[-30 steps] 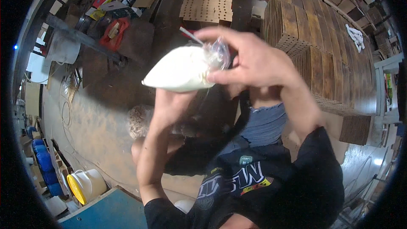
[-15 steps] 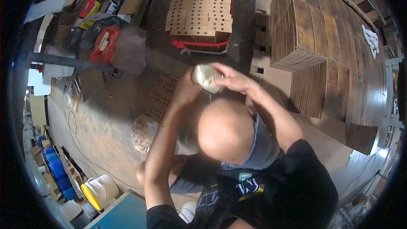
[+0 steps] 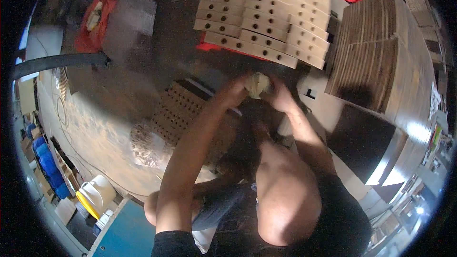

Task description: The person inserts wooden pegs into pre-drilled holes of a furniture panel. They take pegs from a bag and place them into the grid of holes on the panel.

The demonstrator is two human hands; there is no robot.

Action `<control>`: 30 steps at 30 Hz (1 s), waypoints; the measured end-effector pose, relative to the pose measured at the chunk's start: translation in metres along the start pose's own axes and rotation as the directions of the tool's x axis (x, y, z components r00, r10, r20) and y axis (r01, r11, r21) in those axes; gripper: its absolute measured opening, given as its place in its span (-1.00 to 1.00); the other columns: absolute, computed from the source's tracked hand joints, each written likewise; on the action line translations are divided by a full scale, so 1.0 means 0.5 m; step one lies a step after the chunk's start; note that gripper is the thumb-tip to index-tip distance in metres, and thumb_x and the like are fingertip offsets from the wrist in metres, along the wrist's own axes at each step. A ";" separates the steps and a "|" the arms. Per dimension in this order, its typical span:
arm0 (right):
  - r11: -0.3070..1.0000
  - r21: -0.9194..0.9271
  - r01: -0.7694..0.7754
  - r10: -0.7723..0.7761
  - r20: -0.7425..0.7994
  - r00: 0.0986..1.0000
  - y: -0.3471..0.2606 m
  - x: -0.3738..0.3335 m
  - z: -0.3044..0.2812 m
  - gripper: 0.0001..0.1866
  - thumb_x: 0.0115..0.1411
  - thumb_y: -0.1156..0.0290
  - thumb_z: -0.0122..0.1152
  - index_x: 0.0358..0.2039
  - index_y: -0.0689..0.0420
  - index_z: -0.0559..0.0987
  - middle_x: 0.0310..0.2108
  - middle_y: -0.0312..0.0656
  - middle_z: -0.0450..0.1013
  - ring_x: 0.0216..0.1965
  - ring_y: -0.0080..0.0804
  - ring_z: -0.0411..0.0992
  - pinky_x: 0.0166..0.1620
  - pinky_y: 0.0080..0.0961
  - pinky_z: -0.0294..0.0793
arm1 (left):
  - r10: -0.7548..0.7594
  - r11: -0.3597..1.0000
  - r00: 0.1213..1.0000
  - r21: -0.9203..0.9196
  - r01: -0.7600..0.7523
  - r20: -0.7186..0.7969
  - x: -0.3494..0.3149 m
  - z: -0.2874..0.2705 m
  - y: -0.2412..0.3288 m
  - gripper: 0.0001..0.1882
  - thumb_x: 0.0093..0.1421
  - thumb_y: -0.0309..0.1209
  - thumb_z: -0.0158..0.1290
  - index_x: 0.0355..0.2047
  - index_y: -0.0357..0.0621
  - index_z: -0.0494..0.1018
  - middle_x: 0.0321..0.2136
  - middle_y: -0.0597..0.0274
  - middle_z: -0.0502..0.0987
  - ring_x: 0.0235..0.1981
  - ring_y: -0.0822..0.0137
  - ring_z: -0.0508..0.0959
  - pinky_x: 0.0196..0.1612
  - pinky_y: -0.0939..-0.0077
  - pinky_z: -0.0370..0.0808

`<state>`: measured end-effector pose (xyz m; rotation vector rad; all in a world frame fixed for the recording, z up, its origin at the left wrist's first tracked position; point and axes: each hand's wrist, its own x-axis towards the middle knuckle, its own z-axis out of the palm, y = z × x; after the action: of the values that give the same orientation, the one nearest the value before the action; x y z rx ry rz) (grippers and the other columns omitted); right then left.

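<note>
My left hand and my right hand are raised in front of me with a pale, crumpled bundle between them. Its surface is yellowish and wrinkled, and I cannot make out its exact kind. The fingers of the left hand close on one side of it, those of the right hand on the other, both partly blurred. Just beyond the hands is a stack of brown boards with rows of round holes. Below and left of them, more perforated boards lie by my left forearm.
Brown ribbed stacks of sheets stand to the right. At left lie a clear bag of small brown pieces, a red bag and a dark bar. A white bucket with a yellow lid stands beside a blue tabletop.
The view has shifted, so the perforated stack appears larger and nearer. The bundle has gone a little right in the picture, still in both hands, and my knees show more clearly.
</note>
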<state>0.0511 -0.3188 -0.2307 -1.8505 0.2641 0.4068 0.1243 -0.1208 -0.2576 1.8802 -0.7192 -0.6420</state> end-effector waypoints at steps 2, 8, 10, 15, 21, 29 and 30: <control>0.999 -0.001 0.034 -0.034 0.017 0.999 0.085 0.039 0.009 -0.24 -0.04 0.59 0.32 0.25 0.18 0.34 0.15 -0.01 0.41 0.21 -0.20 0.35 0.25 -0.29 0.31 | 0.087 0.995 0.995 -0.047 -0.090 -0.057 0.014 0.016 -0.058 -0.42 0.15 -0.58 0.06 0.21 -0.07 0.33 0.04 -0.08 0.51 0.06 -0.06 0.52 0.12 0.13 0.45; 0.861 0.481 0.162 0.017 -0.346 0.938 0.276 0.102 -0.036 -0.21 -0.01 0.66 0.15 0.31 0.22 0.24 0.32 0.06 0.20 0.40 -0.17 0.07 0.37 -0.25 0.12 | -0.217 0.969 0.964 0.152 0.195 0.151 0.119 0.051 -0.077 -0.40 0.19 -0.55 0.02 0.26 0.08 0.29 0.10 -0.08 0.47 0.12 -0.11 0.48 0.15 0.10 0.44; 0.994 -0.045 0.104 -0.110 -0.189 0.976 0.173 0.095 -0.013 -0.18 -0.04 0.65 0.15 0.32 0.23 0.21 0.32 0.11 0.18 0.41 -0.11 0.03 0.37 -0.21 0.12 | -0.256 0.951 0.965 0.199 0.238 0.066 0.070 0.019 -0.107 -0.38 0.16 -0.52 0.05 0.26 0.09 0.29 0.08 -0.12 0.48 0.11 -0.15 0.47 0.13 0.09 0.45; 0.917 -0.396 0.057 -0.214 -0.366 0.906 0.090 0.078 0.006 -0.19 -0.08 0.62 0.21 0.28 0.25 0.26 0.26 0.15 0.24 0.34 0.06 0.14 0.36 -0.16 0.12 | -0.180 0.948 0.978 0.249 0.200 -0.101 0.067 0.003 -0.127 -0.51 0.15 -0.48 0.08 0.14 -0.02 0.41 0.05 -0.20 0.48 0.06 -0.16 0.49 0.05 0.06 0.46; 0.997 -0.071 0.004 -0.025 -0.297 0.955 0.033 0.019 0.001 -0.37 0.06 0.63 0.19 0.20 0.23 0.37 0.17 0.05 0.34 0.21 -0.05 0.30 0.27 -0.22 0.25 | -0.217 0.963 0.947 0.104 0.247 -0.238 -0.032 -0.171 0.135 -0.65 0.26 -0.45 0.04 0.06 -0.13 0.45 -0.03 -0.13 0.54 0.00 -0.07 0.54 0.03 0.11 0.47; 0.968 -0.183 0.169 -0.225 -0.352 0.909 0.013 -0.059 0.031 -0.50 0.20 0.67 0.11 0.18 0.23 0.39 0.11 -0.06 0.40 0.14 -0.24 0.35 0.22 -0.35 0.29 | -0.427 0.859 0.830 0.127 0.496 -0.359 -0.337 -0.179 0.308 -0.71 0.32 -0.19 -0.03 -0.10 -0.01 0.56 -0.28 0.00 0.64 -0.23 -0.06 0.62 -0.11 0.09 0.53; 0.977 -0.139 0.164 -0.204 -0.349 0.915 -0.006 -0.070 0.043 -0.52 0.22 0.66 0.10 0.17 0.23 0.40 0.11 -0.08 0.40 0.13 -0.27 0.35 0.21 -0.36 0.30 | -0.444 0.838 0.801 0.131 0.530 -0.401 -0.388 -0.171 0.318 -0.71 0.32 -0.19 -0.03 -0.10 -0.01 0.56 -0.28 0.00 0.64 -0.23 -0.06 0.62 -0.11 0.09 0.53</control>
<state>0.0173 -0.2983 -0.2200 -2.0306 0.3177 -0.0564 0.0200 0.0162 -0.0563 2.3565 -0.0553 -0.5204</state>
